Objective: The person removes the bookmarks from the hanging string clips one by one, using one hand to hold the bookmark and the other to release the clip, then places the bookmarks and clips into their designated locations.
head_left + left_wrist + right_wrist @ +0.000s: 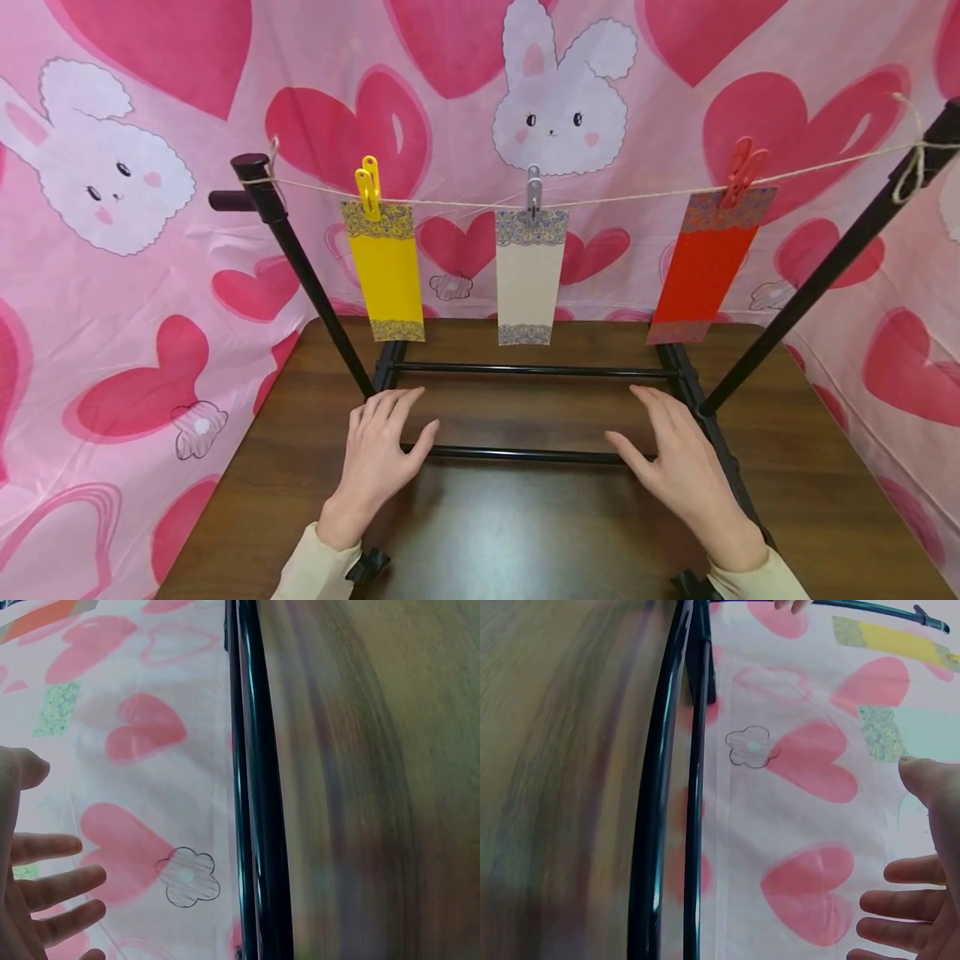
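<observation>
Three paper strips with patterned ends hang from a string (450, 202) in the head view. A yellow clothespin (369, 190) grips the yellow strip (386, 279), a grey clothespin (534, 193) the white strip (528, 279), and a red clothespin (741, 173) the red strip (703, 271). My left hand (382, 454), fingers spread, is held near the foot of the left post, with nothing in it. Opposite it, my right hand (678, 462) is likewise spread and holds nothing, near the right side of the frame. Both hands are below the strips.
A black rack frame stands on the brown wooden table (510, 525), with a left post (307, 267), a right post (825, 267) and two crossbars, the front crossbar (517, 455) between the hands. A pink curtain (465, 142) with hearts and rabbits surrounds the table's back and sides.
</observation>
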Motion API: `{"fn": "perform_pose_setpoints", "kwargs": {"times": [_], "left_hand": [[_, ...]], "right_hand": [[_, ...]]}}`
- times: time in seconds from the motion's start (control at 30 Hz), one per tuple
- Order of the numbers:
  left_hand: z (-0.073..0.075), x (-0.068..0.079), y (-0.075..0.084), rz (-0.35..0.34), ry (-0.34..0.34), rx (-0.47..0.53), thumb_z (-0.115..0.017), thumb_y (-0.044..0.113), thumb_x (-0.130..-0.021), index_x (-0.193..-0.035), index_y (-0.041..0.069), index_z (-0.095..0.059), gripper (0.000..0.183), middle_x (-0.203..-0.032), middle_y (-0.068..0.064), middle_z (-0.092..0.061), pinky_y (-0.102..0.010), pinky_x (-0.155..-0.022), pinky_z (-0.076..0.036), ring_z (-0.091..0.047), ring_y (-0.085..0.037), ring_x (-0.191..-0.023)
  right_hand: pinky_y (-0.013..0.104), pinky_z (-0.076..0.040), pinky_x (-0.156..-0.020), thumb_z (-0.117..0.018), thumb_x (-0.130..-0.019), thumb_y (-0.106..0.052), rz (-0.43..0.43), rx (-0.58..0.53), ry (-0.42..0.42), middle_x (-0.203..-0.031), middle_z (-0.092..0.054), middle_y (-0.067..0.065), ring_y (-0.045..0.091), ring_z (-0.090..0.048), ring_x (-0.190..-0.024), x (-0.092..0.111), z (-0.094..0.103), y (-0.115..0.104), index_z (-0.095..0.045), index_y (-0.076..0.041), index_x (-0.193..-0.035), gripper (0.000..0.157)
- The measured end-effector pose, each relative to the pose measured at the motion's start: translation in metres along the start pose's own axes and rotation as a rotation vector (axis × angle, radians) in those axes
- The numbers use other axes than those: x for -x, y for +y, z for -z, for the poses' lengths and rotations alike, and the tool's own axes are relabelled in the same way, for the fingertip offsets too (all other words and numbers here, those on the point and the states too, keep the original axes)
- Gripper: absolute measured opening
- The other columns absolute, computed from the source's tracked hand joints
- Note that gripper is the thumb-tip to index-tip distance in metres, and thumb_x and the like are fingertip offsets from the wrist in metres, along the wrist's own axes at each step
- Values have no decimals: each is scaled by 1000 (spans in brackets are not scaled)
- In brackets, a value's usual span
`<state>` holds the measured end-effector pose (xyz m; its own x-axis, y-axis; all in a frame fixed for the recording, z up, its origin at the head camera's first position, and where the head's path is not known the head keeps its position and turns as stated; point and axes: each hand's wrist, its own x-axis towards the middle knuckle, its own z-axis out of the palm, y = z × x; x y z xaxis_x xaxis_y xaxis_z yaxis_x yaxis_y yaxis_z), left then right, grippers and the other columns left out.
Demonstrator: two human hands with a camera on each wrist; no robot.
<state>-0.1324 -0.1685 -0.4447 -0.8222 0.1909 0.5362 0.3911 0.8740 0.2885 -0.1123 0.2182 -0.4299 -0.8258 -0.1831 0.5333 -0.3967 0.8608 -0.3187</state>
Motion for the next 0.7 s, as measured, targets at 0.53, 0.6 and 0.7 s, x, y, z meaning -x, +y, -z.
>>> {"fn": "perform_pose_setpoints", "kwargs": {"times": [0.53, 0.6, 0.7], "left_hand": [[4, -5, 7, 16, 73, 135, -61, 42, -85, -120, 19, -62, 42, -117, 3, -62, -41, -88, -40, -50, -17, -110], [5, -6, 8, 18, 77, 148, -62, 42, -85, -120, 19, -62, 41, -117, 3, -62, -41, -88, -40, -51, -17, -109], [7, -8, 10, 20, 83, 164, -62, 41, -85, -119, 19, -62, 40, -116, 3, -62, -41, -88, -41, -51, -16, -108]], "right_hand": [[44, -43, -94, -76, -75, -35, 83, -71, 34, -124, -57, 7, 23, -50, -115, -20, 5, -30, -52, -10, -129, 64], [44, -43, -93, -76, -75, -34, 87, -89, 28, -124, -56, 6, 22, -50, -115, -22, 7, -33, -52, -10, -129, 63], [44, -45, -92, -77, -75, -32, 90, -115, 16, -125, -56, 4, 20, -51, -115, -26, 9, -37, -52, -12, -129, 63]]}}
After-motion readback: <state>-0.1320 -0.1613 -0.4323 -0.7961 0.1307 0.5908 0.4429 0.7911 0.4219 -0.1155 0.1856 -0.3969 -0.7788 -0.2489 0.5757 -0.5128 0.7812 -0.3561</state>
